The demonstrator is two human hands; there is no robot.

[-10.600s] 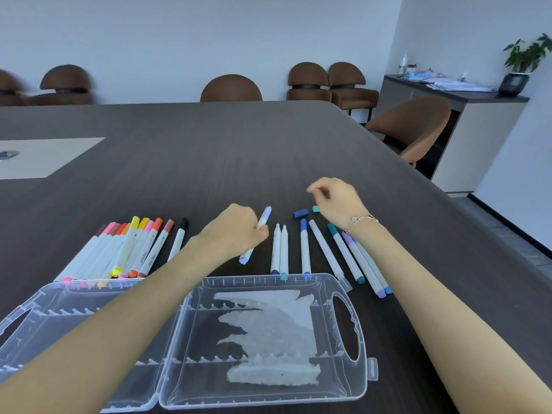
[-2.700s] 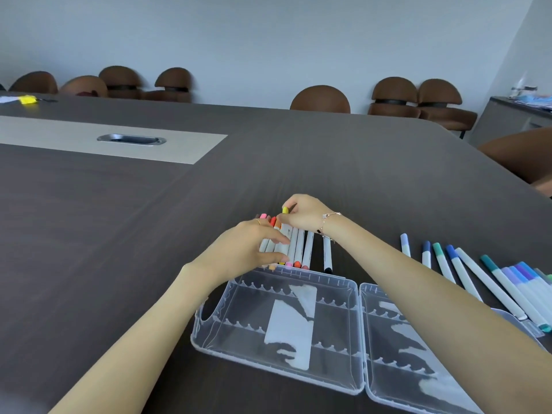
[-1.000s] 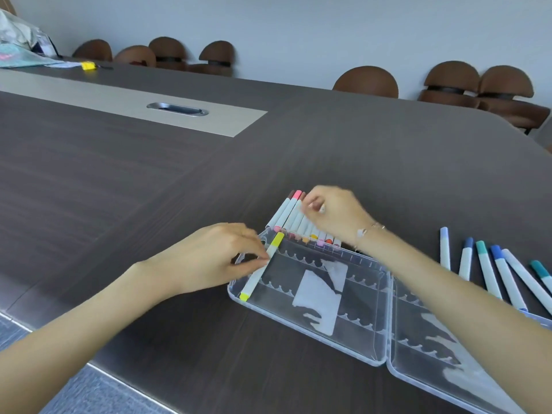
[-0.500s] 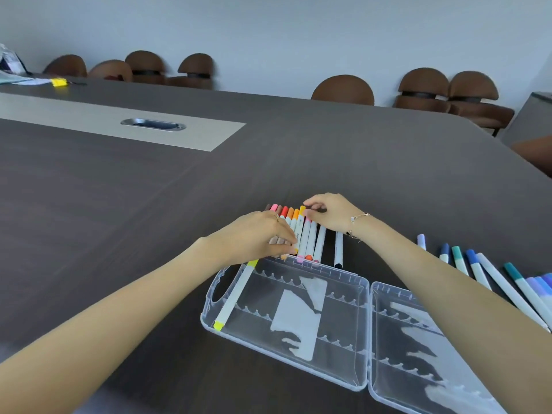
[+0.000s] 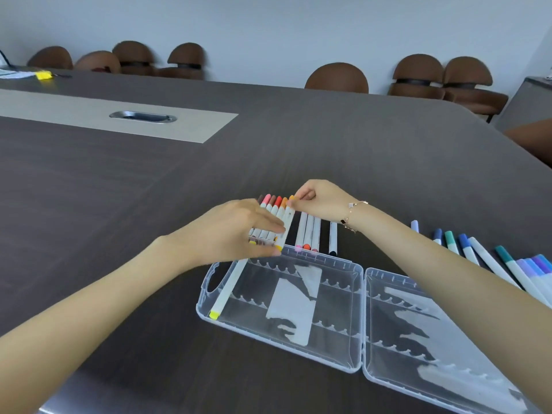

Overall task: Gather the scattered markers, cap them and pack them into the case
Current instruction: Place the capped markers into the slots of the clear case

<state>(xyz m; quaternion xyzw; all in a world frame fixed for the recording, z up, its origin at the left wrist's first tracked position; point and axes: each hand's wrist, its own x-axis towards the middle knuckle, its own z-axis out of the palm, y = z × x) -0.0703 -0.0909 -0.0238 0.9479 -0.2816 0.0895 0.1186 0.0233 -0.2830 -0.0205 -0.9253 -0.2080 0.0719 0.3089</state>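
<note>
1. Now the yellow-capped white marker [image 5: 227, 287] is lying in the leftmost slot of the clear plastic case [image 5: 355, 364]; half a second ago the left hand was still setting it down there, so the first marker is packed.
2. Having let that one go, the left hand [image 5: 239, 231] is curling its fingers around a bundle of warm-coloured markers [image 5: 276, 219], grasping them just behind the case's far rim.
3. Meanwhile the right hand [image 5: 321, 200] is pinching the orange cap end of the same bundle, steadying it.
4. Three more white-barrelled markers [image 5: 309, 231] and one dark-tipped marker [image 5: 333, 237] are resting loose on the table beside the bundle.
5. A row of blue, teal and purple markers [image 5: 490, 258] is waiting well apart to the right.
6. Smooth cylindrical barrels are contrasting with the scalloped ridges of the glossy, hinged case and the matte, wood-grained dark table [image 5: 119, 204].
</note>
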